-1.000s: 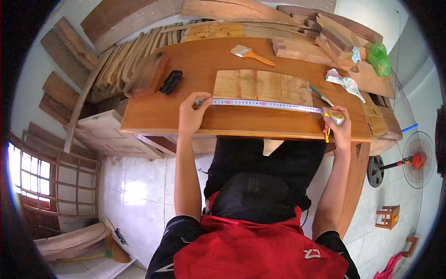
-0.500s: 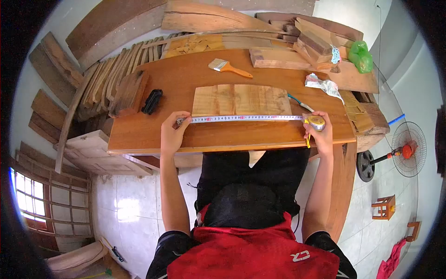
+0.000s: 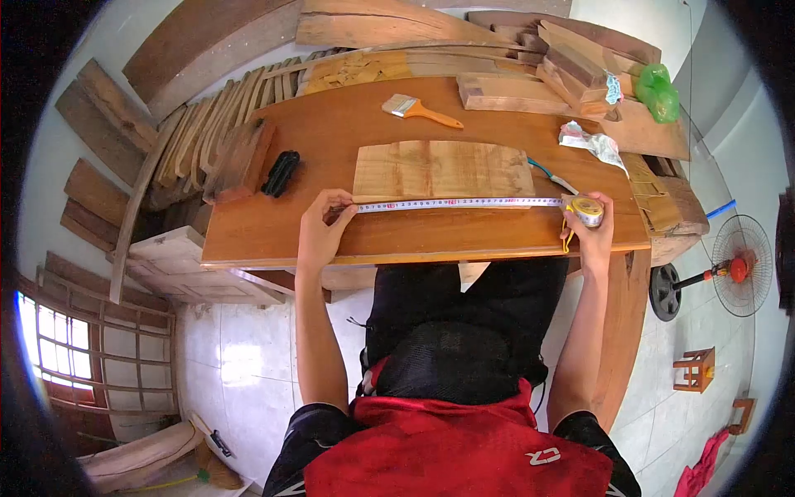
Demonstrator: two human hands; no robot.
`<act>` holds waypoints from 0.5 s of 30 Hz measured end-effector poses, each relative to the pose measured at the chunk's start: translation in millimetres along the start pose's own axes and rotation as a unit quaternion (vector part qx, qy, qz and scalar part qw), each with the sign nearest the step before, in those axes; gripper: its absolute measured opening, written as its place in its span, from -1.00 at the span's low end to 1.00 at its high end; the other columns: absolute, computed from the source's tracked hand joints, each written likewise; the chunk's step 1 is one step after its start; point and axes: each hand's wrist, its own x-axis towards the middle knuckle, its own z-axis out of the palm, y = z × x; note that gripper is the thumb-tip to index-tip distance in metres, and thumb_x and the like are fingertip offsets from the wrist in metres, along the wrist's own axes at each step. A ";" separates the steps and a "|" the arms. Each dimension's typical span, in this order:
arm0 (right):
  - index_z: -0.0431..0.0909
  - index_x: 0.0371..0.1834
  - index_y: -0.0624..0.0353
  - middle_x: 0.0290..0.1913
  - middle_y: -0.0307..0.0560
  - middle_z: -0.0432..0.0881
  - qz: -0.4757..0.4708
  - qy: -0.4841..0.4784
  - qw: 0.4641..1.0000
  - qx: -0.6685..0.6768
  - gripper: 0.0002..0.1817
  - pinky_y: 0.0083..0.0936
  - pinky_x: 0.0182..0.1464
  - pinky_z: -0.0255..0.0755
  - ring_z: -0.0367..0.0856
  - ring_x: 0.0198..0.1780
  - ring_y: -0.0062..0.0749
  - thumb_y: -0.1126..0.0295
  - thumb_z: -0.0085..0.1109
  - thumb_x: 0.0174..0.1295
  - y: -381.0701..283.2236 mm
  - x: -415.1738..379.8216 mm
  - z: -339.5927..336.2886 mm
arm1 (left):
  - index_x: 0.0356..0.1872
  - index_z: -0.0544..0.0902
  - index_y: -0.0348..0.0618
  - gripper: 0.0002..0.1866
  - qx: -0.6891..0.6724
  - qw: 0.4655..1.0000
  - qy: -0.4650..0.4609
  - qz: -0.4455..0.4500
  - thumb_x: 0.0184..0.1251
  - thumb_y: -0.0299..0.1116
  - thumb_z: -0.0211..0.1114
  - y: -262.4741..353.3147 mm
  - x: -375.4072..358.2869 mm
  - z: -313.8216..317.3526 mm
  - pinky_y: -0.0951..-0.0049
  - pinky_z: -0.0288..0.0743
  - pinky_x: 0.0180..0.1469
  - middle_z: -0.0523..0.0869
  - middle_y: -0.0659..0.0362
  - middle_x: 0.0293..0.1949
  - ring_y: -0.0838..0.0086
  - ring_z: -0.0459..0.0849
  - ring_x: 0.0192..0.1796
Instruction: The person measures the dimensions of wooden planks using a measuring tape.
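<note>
A light wooden board (image 3: pixel 443 170) lies flat on the brown table (image 3: pixel 331 124). Along its near edge runs the white blade of a tape measure (image 3: pixel 464 203), stretched between my hands. My left hand (image 3: pixel 325 224) pinches the blade's left end beside the board's lower left corner. In my right hand (image 3: pixel 595 228) is the round yellow tape case (image 3: pixel 586 211), to the right of the board, with a yellow strap hanging below it. A thin tool with a teal handle (image 3: pixel 542 168) lies partly at the board's right edge.
Behind the board lies a paintbrush (image 3: pixel 422 111). A black object (image 3: pixel 281 173) is at the table's left, crumpled paper (image 3: pixel 592 142) at its right. Wood blocks (image 3: pixel 517 93) and a green bag (image 3: pixel 657 93) stand at the back right. A fan (image 3: pixel 739 267) is on the right.
The whole view has shifted, so the table and its objects appear slightly further right and higher. More of the tape has been drawn past my left hand, with both hands still gripping.
</note>
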 end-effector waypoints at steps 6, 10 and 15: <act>0.38 0.15 0.14 -0.04 -0.06 0.60 0.094 0.019 0.994 -0.044 -0.48 -0.58 -0.55 0.54 0.60 -0.35 -0.52 0.65 0.39 0.17 -9.8 -18.9 -10.1 | -0.01 0.61 -0.26 -0.71 0.075 0.997 -0.028 0.009 0.28 -0.54 0.43 5.4 -1.1 -3.9 0.47 0.55 0.07 0.74 0.15 -0.15 0.49 0.69 -0.05; 0.35 0.21 0.14 0.12 0.00 0.55 -0.002 0.054 0.999 0.001 -0.44 -0.58 -0.46 0.58 0.64 -0.21 -0.46 0.66 0.37 0.18 -22.0 -22.3 -17.1 | 0.06 0.61 -0.26 -0.67 0.085 0.995 -0.038 0.017 0.29 -0.53 0.41 30.6 -0.8 -4.4 0.45 0.55 0.11 0.74 0.12 -0.11 0.46 0.70 -0.02; 0.32 0.27 0.14 0.20 0.05 0.53 -0.094 0.115 0.988 -0.033 -0.45 -0.47 -0.38 0.62 0.64 -0.19 -0.38 0.63 0.31 0.25 -60.4 6.9 -40.1 | 0.07 0.63 -0.26 -0.67 0.123 0.989 -0.064 0.047 0.30 -0.48 0.42 37.9 0.6 -14.2 0.44 0.56 0.06 0.74 0.09 -0.09 0.45 0.70 -0.02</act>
